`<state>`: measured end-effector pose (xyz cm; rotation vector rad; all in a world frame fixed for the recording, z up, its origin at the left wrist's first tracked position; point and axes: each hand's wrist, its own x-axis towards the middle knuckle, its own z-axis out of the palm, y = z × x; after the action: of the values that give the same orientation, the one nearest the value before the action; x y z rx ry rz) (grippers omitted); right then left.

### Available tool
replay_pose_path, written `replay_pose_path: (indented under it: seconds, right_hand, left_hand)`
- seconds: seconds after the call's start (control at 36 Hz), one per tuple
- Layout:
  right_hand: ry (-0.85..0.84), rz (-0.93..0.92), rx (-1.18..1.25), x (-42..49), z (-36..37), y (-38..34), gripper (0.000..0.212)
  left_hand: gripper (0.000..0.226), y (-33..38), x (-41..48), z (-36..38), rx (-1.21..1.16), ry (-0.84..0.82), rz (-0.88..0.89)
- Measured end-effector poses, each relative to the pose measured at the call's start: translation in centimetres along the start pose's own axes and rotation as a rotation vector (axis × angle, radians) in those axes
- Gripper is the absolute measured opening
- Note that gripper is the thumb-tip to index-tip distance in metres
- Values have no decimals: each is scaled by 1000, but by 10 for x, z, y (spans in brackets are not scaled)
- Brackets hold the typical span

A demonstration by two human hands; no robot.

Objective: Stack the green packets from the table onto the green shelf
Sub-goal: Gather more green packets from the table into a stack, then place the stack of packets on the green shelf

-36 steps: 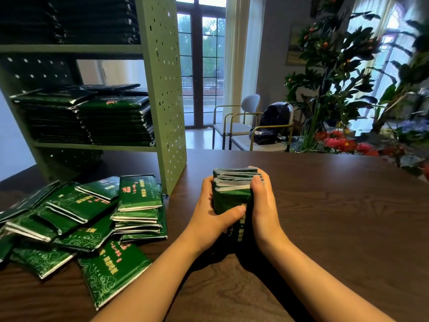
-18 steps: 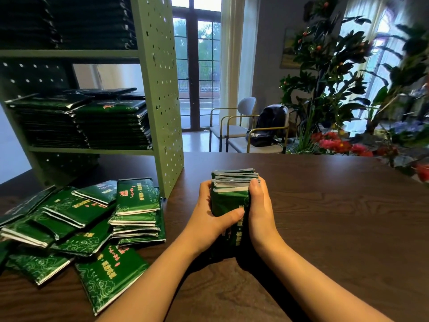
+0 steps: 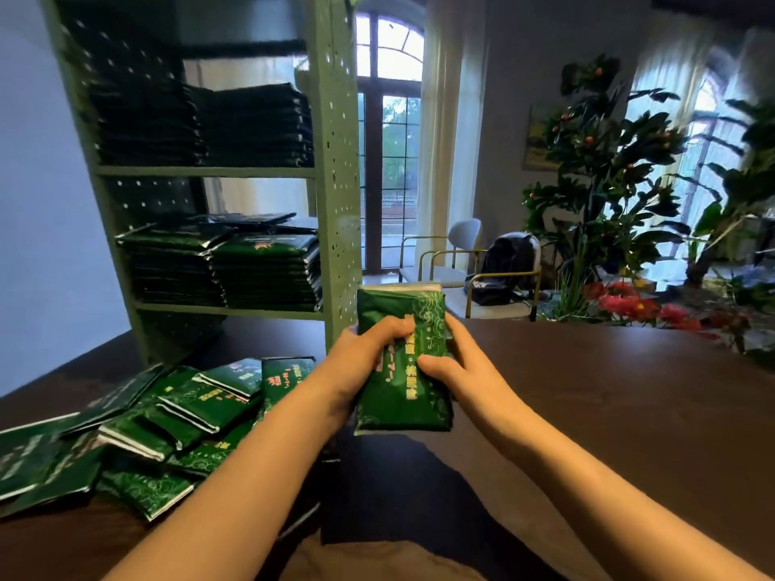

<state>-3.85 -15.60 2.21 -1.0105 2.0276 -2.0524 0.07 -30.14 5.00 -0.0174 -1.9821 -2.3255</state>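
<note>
Glossy printed foil-like packets (image 3: 404, 362); matt green perforated metal shelf (image 3: 335, 161); dark wood-grain counter (image 3: 608, 413) with a smooth, dull sheen.

Beyond our right hand (image 3: 459, 369) we see two chairs (image 3: 463, 236), a dark backpack (image 3: 509, 255) on the nearer one. Farther right of that hand are leafy plants (image 3: 608, 169) and red flowers (image 3: 629, 304), and above it a tall window (image 3: 392, 161).

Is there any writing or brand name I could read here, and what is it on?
Yellow characters in a column, red script beside them, on the held bundle of packets: too blurred to read.
Yellow and red print on the loose packets on the table: too small to read.
Red mark on the shelved packets on the green shelf: unreadable.
No text can be quoted.
</note>
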Motion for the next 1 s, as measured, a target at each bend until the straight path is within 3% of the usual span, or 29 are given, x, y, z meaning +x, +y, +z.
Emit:
replay_pose_path:
  seconds: [0.06,0.33,0.47,0.58,0.72,0.89,1.0]
  right_hand:
    - [-56,10,2,4,9,-14,80]
    - [-109,23,9,37,60,-80,30]
    - [-102,42,2,62,95,-114,43]
    - [-144,60,58,84,114,-138,10]
    - [-208,48,85,110,134,-167,32]
    - [-228,-1,51,150,152,-204,37]
    - [-236,-7,33,180,164,-235,66]
  left_hand:
    - [14,16,-7,-8,-11,13,1]
    - [22,97,-46,-47,0,13,-15]
    - [23,137,-54,-66,-1,46,21]
    - [25,169,-58,-82,-22,68,31]
    - [26,206,-58,-102,-12,90,86]
    - [32,253,-47,-125,33,108,74]
    - [39,286,-41,-137,29,78,168]
